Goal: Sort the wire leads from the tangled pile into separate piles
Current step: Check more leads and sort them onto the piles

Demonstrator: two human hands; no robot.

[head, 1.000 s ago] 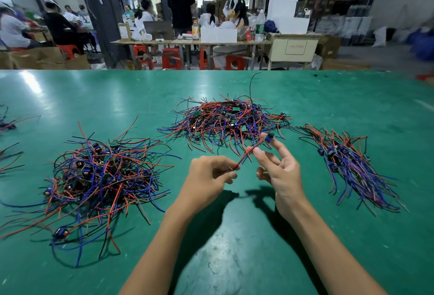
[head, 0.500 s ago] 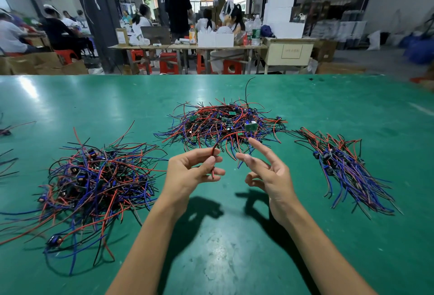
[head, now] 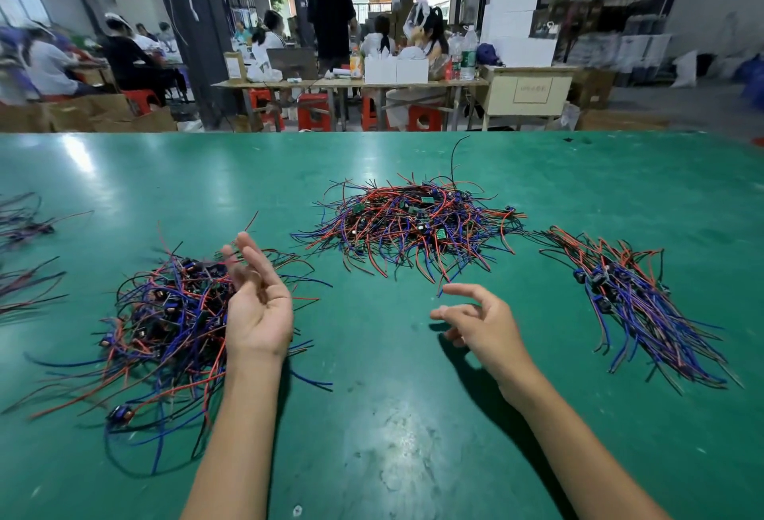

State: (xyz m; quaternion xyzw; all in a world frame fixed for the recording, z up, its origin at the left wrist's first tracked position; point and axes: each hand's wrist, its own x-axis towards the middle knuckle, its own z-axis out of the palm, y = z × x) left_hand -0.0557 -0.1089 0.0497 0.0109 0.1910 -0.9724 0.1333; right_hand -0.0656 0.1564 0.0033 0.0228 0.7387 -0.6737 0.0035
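Three heaps of red, blue and black wire leads lie on the green table. The tangled pile with small green boards sits at the middle back. A loose pile spreads at the left. A neater bundle lies at the right. My left hand hovers palm up over the right edge of the left pile, fingers spread and blurred, holding nothing. My right hand floats in front of the tangled pile, fingers loosely apart and empty.
More wire ends poke in at the far left edge. Beyond the table's far edge stand work tables, red stools and several seated and standing people.
My left hand swung left over the left pile and opened; the red lead it pinched is no longer in it. My right hand dropped lower and stays empty.
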